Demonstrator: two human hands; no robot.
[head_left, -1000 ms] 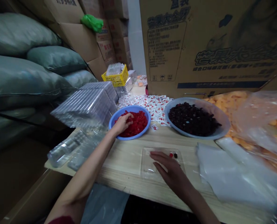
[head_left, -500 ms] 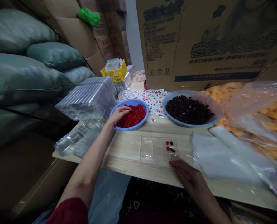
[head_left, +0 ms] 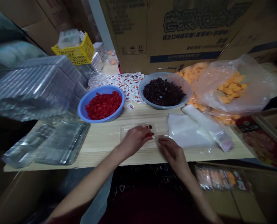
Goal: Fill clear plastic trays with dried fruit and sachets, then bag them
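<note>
My left hand is closed in a pinch over the clear plastic tray, with a red candied-fruit-like piece at its fingertips. It covers much of the tray's middle. Small dark pieces lie in the tray's right compartment. My right hand has its bent fingertips closed at the tray's right edge. Behind the tray stand a blue bowl of red pieces and a pale translucent bowl of dark, dried-fruit-like pieces.
Small printed sachets are heaped behind the bowls. At left are stacked clear trays and flat plastic packs. White plastic bags lie right, near bagged orange pieces. A yellow basket and large carton stand behind.
My left hand has moved from the bowl of red pieces to above the tray, with a red piece in its fingers. My right hand stays by the tray's right side. The view has shifted right.
</note>
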